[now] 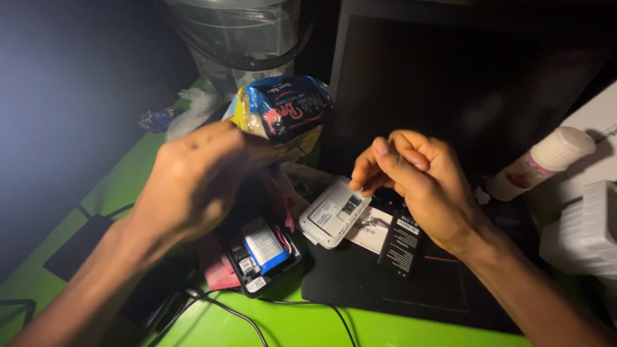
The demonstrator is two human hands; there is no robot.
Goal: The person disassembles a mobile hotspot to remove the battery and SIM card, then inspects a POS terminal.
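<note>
Two hands | left hand (193,183) lifts bread bag (283,112) | right hand (418,180) fingertips on white device (331,215) edge

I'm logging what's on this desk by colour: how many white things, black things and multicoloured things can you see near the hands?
White: 3 – opened pocket device, bottle, ridged block
Black: 3 – flat battery, opened case with a blue cell, laptop
Multicoloured: 1 – snack packet, held by the left hand
Total: 7
</note>
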